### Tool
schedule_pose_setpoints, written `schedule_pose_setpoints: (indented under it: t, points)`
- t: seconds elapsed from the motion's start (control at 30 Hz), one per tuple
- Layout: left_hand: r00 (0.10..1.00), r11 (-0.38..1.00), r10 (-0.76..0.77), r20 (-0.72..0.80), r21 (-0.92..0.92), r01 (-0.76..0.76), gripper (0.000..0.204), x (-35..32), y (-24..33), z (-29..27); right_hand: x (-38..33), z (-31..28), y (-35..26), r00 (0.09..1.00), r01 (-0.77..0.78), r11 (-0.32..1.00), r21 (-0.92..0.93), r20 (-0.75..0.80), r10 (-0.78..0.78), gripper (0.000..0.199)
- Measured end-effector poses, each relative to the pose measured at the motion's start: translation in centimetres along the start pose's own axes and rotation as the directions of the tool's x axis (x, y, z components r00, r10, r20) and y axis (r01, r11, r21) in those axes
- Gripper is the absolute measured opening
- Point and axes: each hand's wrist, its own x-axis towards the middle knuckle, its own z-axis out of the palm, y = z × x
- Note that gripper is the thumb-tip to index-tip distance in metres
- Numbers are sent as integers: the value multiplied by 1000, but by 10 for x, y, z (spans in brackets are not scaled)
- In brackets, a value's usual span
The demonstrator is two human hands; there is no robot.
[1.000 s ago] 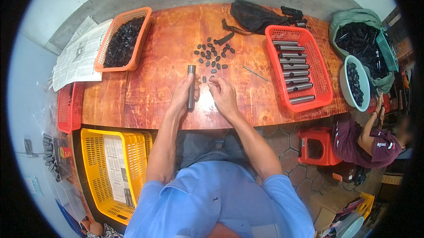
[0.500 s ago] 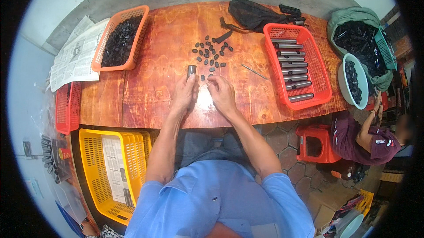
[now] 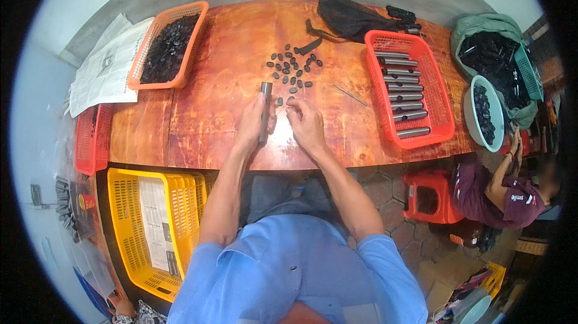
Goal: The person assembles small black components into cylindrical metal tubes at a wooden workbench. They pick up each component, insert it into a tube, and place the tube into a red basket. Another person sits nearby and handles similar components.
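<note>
My left hand [image 3: 251, 120] is wrapped round a dark grey metal tube [image 3: 266, 98], which points away from me over the table. Beside it, my right hand [image 3: 307, 124] has thumb and finger pinched at a small black oval piece [image 3: 291, 99], partly covered by the fingertips. One loose black oval piece [image 3: 280, 101] lies between the hands. Beyond them, several more black oval pieces [image 3: 286, 72] are scattered on the wooden table [image 3: 223, 53]. A flat black strip [image 3: 309, 46] lies at the far side of these pieces.
A red basket [image 3: 447, 104] of similar tubes stands right, past a thin metal rod [image 3: 351, 95]. An orange basket [image 3: 194, 44] of black pieces is left. A sack [image 3: 472, 23] and a pale bowl [image 3: 471, 120] are far right, near another person [image 3: 487, 194]. Yellow crates [image 3: 117, 222] stand lower left.
The tube in my left hand has turned, so more of its length shows. My right hand stays close by, still pinched at the small oval piece. The whole view has shifted slightly.
</note>
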Motion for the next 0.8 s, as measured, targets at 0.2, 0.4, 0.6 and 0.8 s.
schedule_pose_setpoints:
  t: [0.2, 0.4, 0.6, 0.8]
  points:
    - [992, 953, -103, 77, -279, 120, 67, 0, 10, -12, 0, 1, 2, 1000, -9, 1000, 10, 4, 9, 17]
    - [998, 993, -51, -33, -107, 48, 39, -1, 5, -8, 1, 0, 3, 1000, 0, 1000, 6, 17, 0, 16]
    - [997, 992, 83, -1, 99, -83, 25, -6, 1, 8, 1, 0, 4, 1000, 5, 1000, 14, 25, -5, 16]
    - [967, 899, 252, -50, 383, -214, 31, -10, -12, 24, 1, 1, 4, 1000, -5, 997, 74, -17, 6, 15]
